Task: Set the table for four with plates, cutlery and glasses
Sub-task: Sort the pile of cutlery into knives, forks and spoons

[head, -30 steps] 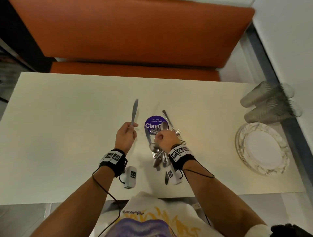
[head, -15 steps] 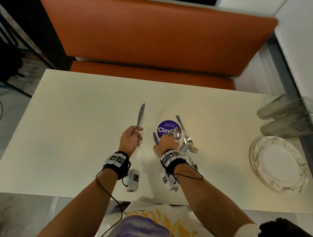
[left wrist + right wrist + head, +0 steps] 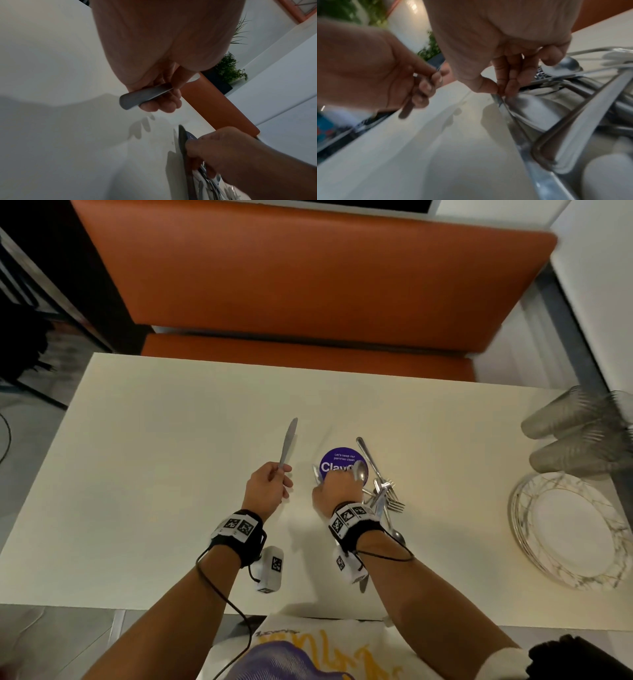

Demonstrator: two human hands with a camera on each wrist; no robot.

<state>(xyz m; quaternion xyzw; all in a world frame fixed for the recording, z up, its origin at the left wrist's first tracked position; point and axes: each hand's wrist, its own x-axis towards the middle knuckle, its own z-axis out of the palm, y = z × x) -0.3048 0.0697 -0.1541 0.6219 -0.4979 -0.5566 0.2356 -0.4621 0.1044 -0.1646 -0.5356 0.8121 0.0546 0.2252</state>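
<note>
Cutlery being sorted at the middle of the table

Left hand (image 3: 269,489) is raised just above the cream table (image 3: 144,474) with its fingers curled round the handle of a table knife (image 3: 287,445); the blade points away from the person, toward the orange bench seat (image 3: 308,285). The left wrist view shows the butt of that handle (image 3: 133,100) sticking out below the curled fingers.

Right hand (image 3: 337,491) is down on the pile of loose cutlery (image 3: 382,494), just right of the left hand and not touching it. In the right wrist view its thumb and fingertips (image 3: 500,86) pinch the thin edge of a second knife (image 3: 315,474), whose tip shows at the left side of the hand. Forks and spoons lie crossed beneath and to the right of the hand, one spoon bowl (image 3: 359,470) resting over a round purple sticker (image 3: 337,462) on the table.

Stacked plates (image 3: 568,529) with a marbled rim sit near the right edge of the table, well apart from the hands. Clear ribbed glasses (image 3: 579,433) stand just beyond the plates, at the far right corner; motion blur makes their number unclear.
</note>
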